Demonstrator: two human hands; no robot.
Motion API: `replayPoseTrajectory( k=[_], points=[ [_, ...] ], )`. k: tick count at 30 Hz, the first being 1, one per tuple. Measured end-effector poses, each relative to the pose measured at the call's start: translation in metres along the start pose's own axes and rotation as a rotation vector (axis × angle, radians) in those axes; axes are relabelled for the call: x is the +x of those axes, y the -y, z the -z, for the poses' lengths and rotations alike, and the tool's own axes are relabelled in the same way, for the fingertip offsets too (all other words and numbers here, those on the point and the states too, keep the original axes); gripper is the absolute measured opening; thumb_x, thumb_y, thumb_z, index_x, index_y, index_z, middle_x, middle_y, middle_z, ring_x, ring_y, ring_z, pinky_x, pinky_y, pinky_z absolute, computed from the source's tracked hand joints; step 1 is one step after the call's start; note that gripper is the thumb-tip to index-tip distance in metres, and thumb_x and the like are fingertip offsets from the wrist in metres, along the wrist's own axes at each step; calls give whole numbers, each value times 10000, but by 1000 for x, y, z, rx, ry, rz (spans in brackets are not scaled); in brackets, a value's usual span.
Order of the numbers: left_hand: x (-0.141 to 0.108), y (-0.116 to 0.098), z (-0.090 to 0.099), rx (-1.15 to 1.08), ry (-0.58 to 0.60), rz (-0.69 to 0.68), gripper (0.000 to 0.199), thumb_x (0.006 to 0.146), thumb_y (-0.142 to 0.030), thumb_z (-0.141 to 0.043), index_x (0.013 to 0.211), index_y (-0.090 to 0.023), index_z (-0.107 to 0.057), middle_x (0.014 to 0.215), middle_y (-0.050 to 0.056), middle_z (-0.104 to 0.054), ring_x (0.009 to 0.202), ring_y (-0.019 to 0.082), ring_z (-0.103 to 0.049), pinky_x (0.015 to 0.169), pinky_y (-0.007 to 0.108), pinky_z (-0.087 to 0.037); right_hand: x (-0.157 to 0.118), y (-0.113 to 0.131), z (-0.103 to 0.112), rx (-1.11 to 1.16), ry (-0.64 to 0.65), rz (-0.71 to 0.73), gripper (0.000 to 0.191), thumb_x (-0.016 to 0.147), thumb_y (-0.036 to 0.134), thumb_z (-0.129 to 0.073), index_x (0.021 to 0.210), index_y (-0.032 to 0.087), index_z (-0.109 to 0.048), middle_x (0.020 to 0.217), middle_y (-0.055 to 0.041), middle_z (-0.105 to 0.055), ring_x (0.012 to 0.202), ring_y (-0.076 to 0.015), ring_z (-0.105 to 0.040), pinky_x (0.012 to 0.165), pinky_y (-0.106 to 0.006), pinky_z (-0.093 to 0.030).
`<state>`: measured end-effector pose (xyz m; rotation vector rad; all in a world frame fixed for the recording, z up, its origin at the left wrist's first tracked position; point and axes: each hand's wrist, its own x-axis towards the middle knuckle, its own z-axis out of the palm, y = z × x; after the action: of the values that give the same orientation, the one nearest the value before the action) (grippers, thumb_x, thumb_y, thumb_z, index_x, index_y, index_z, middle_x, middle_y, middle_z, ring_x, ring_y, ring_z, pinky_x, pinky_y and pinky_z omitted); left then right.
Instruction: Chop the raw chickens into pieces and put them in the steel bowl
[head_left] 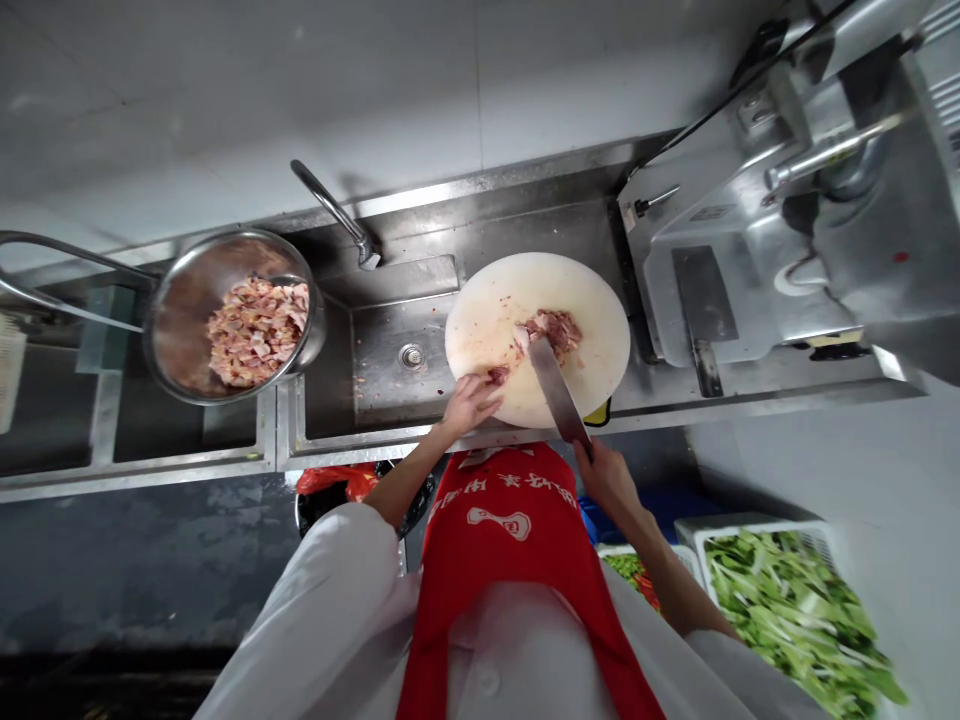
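Note:
A round white cutting board [532,285] lies beside the sink, with a small pile of raw meat [559,330] on its middle. My right hand [606,475] is closed around the handle of a cleaver [559,392], whose blade tip reaches the near left side of the pile. At the board's lower left edge, my left hand [471,402] has its fingers against a small piece of meat [498,374]. A large metal bowl [180,330] at the left holds many chopped pieces of meat [259,330].
A sink [390,385] with a curved faucet [330,205] lies between bowl and board. Another cleaver [703,300] rests on the metal machine [757,250] at the right. Below right stands a crate [697,545] of leafy greens [795,610].

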<state>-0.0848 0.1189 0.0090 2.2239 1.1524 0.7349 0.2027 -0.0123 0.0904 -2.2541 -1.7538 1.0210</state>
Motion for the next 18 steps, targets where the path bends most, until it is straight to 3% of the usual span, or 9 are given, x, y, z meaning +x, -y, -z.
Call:
replayPoseTrajectory(
  k=[4, 7, 9, 13, 15, 18],
  points=[
    [-38, -6, 16, -2, -472, 320, 117, 943, -303, -577, 1011, -241, -651, 1036, 77, -611, 1009, 224, -600, 928, 450, -513, 43, 76, 20, -25, -98, 115, 399, 1017, 408, -318, 1001, 140, -614, 774, -125, -673, 718, -244, -646, 677, -301, -405],
    [-48, -11, 21, 25, -625, 446, 113, 966, -274, -532, 970, -228, -635, 968, 77, -597, 957, 221, -593, 920, 461, -507, 68, 120, 19, 70, -250, 194, 496, 1043, 444, -245, 1160, 108, -591, 896, -152, -685, 843, -263, -668, 737, -307, -440],
    [-43, -15, 14, 11, -583, 436, 135, 972, -271, -514, 966, -212, -635, 980, 94, -605, 981, 228, -587, 930, 457, -499, 78, 132, 4, 61, -180, 216, 468, 1049, 406, -263, 1194, 100, -586, 926, -151, -690, 868, -251, -673, 753, -299, -449],
    [-11, -21, -16, -24, -221, 298, 190, 961, -303, -538, 1060, -186, -651, 1125, 120, -628, 1111, 245, -564, 988, 444, -468, 92, 126, -33, -105, 123, 197, 347, 1033, 269, -354, 1129, 68, -621, 920, -148, -702, 842, -204, -667, 770, -282, -448],
    [5, -20, -28, -22, -86, 254, 196, 955, -299, -550, 1076, -186, -654, 1147, 116, -633, 1120, 249, -554, 993, 442, -461, 101, 120, -41, -138, 140, 189, 315, 1020, 252, -392, 1081, 64, -637, 945, -162, -704, 863, -202, -666, 780, -281, -448],
    [12, -15, -33, -42, -11, 192, 162, 963, -261, -519, 991, -186, -661, 1082, 106, -638, 1069, 235, -551, 960, 418, -481, 119, 117, -38, -102, 107, 158, 244, 977, 249, -477, 973, 73, -646, 921, -158, -707, 857, -188, -662, 759, -250, -444]
  ],
)
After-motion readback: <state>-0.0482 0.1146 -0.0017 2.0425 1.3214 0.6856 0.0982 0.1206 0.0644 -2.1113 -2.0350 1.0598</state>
